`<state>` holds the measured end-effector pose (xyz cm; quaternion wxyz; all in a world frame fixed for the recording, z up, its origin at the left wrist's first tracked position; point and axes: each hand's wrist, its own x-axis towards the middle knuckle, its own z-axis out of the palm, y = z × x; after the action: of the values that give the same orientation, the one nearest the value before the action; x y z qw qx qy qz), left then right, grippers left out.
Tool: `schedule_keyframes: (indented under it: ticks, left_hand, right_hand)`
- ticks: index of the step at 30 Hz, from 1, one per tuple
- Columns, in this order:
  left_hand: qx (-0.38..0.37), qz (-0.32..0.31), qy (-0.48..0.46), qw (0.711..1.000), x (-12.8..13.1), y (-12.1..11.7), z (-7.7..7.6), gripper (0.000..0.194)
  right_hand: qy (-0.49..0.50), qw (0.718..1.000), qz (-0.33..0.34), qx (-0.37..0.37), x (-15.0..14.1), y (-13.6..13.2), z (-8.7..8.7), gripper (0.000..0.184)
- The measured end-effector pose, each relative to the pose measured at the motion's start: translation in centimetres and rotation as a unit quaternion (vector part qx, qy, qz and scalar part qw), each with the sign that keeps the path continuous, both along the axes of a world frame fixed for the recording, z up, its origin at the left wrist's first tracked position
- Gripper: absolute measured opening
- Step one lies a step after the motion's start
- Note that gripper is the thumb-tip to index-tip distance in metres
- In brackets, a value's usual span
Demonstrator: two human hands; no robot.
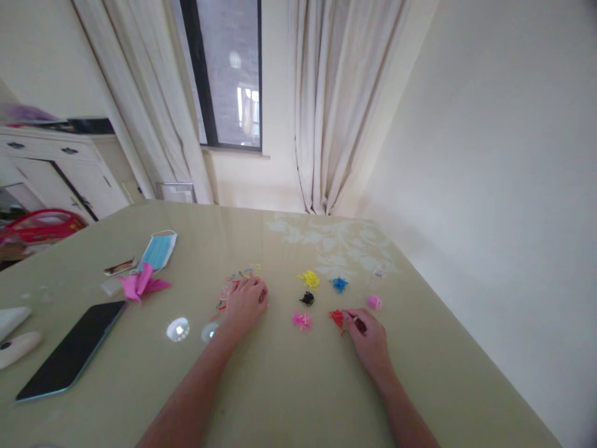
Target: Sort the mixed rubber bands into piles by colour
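My left hand (245, 303) rests on a loose pile of small mixed-colour rubber bands (224, 295). Its fingers are curled down, and their tips are hidden. Over to the right, my right hand (368, 336) pinches with thumb and forefinger at the edge of a small heap of red rubber bands (336, 317); whatever is between the fingertips is too small to make out. Between my hands lie separate heaps in yellow (308, 278), black (307, 298) and pink (302, 320). A blue heap (339, 285) sits beyond the red one, and a lilac-pink heap (374, 302) is beside my right hand.
On the table's left are a dark-screened phone (72, 348), a pink folded paper shape (142, 284), a blue face mask (158, 250) and white objects (18, 348). A clear small item (378, 272) lies far right. A wall (513, 186) borders the table's right edge.
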<state>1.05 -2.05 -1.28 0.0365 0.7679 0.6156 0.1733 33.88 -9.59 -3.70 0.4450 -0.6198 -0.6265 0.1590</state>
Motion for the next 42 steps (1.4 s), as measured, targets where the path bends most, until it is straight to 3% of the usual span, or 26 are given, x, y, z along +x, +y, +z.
schedule_keyframes:
  ticks: [7,16,20,25,31,36,42]
  left_hand:
    - [-0.027,0.034,-0.220,0.975,-0.6,0.6,0.0,0.013]
    - [-0.024,0.028,-0.334,0.942,-1.1,1.0,-0.5,0.015]
    - [-0.005,-0.011,-0.423,0.906,-1.0,1.2,-0.7,0.018]
    - [-0.009,-0.074,-0.524,0.848,0.2,0.3,0.4,0.026]
    - [0.009,-0.121,-0.547,0.829,1.3,-0.9,1.4,0.021]
    - [0.034,-0.185,-0.530,0.827,1.9,-1.3,1.3,0.017]
    - [0.018,-0.211,-0.506,0.836,2.3,-1.7,1.0,0.016]
  right_hand:
    - [-0.005,1.000,-0.002,0.010,0.2,0.1,0.0,0.050]
    - [-0.012,1.000,-0.004,0.020,0.3,0.1,-0.1,0.052]
    - [-0.014,0.999,-0.008,0.037,0.2,0.1,-0.3,0.052]
    - [-0.018,0.998,-0.008,0.065,-0.2,0.0,0.0,0.050]
    - [-0.003,0.996,0.017,0.091,-1.8,-0.6,1.2,0.041]
    - [0.039,0.991,0.117,0.054,-5.9,0.2,2.8,0.027]
    - [0.056,0.982,0.176,0.040,-10.5,2.8,4.2,0.023]
